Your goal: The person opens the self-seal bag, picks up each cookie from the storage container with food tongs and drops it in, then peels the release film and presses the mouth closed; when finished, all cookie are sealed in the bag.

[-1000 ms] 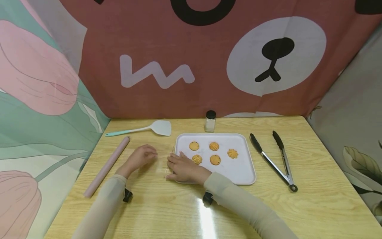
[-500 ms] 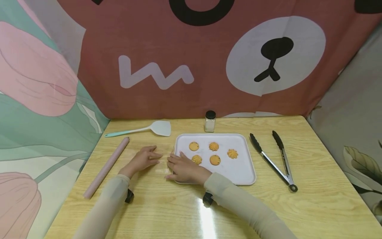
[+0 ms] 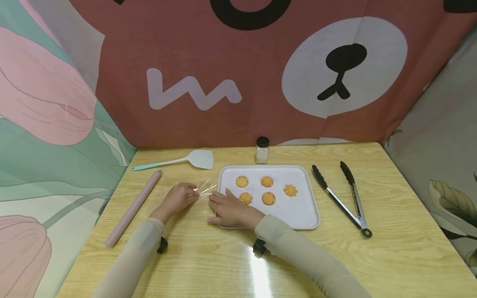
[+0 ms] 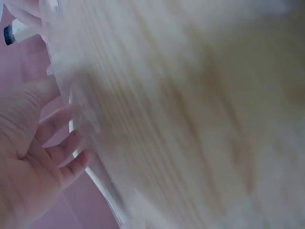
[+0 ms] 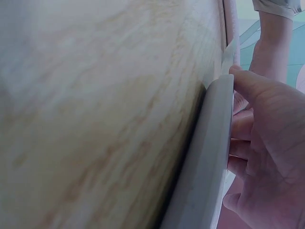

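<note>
Thin clear plastic film (image 3: 205, 189) lies at the left side of the white tray (image 3: 294, 217). My left hand (image 3: 177, 199) pinches it with the fingertips, drawing shiny creases toward my right hand. In the left wrist view, the left fingers (image 4: 61, 155) meet the film, which spreads see-through over the wood. My right hand (image 3: 232, 210) rests across the tray's left rim, fingers extended over the film's edge. The right wrist view shows the right thumb (image 5: 250, 86) at the tray's corner. Several cookies (image 3: 268, 198) sit on the tray; my right hand borders one swirled cookie (image 3: 245, 198).
A pink rolling pin (image 3: 133, 209) lies left of my left hand. Behind it is a spatula (image 3: 201, 159) with a mint handle. A black-capped glass jar (image 3: 262, 152) stands behind the tray, and open tongs (image 3: 342, 207) lie to its right.
My left hand has moved slightly right and taken hold of the film, which now shows raised creases. My right hand has stayed on the tray's left edge.
</note>
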{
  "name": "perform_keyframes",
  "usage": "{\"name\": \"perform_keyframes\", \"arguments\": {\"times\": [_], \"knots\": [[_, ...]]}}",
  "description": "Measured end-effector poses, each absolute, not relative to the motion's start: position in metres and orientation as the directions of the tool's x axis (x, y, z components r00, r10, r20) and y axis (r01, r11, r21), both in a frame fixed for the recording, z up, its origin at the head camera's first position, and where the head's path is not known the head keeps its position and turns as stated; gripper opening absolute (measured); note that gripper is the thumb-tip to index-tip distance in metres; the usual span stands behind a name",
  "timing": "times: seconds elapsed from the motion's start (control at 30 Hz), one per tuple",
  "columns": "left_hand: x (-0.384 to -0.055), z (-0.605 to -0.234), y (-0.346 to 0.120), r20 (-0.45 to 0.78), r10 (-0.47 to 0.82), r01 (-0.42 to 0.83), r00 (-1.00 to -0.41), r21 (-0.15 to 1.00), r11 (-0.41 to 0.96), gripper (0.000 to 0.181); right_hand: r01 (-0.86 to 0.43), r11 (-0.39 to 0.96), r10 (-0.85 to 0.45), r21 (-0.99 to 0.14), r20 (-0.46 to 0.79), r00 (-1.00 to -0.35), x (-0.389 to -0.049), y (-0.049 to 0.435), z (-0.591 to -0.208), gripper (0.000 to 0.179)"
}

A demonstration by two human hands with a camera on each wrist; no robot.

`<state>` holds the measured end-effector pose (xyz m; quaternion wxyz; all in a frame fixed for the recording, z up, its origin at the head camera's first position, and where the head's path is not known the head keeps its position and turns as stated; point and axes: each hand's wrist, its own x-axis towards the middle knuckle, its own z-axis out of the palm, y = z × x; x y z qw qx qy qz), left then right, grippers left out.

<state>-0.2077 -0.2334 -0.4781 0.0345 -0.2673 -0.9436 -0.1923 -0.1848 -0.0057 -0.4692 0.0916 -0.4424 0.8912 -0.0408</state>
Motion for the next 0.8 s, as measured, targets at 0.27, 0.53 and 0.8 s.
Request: {"name": "perform_keyframes", "arguments": {"times": [0.27, 0.53, 0.8], "knots": [[-0.21, -0.479, -0.234, 0.267, 0.506, 0.567, -0.82, 0.267, 0.779, 0.005, -0.773, 0.615, -0.788, -0.156, -0.142, -0.599, -0.186, -0.007, -0.471, 0.068], [-0.212, -0.466, -0.241, 0.262, 0.427, 0.499, -0.865, 0.376, 0.781, 0.007, -0.768, 0.617, -0.787, -0.172, -0.155, -0.598, -0.187, -0.006, -0.47, 0.071], [-0.208, -0.444, -0.251, 0.287, 0.323, 0.429, -0.902, 0.507, 0.748, 0.014, -0.771, 0.613, -0.79, -0.17, -0.152, -0.594, -0.187, -0.006, -0.471, 0.07]]}}
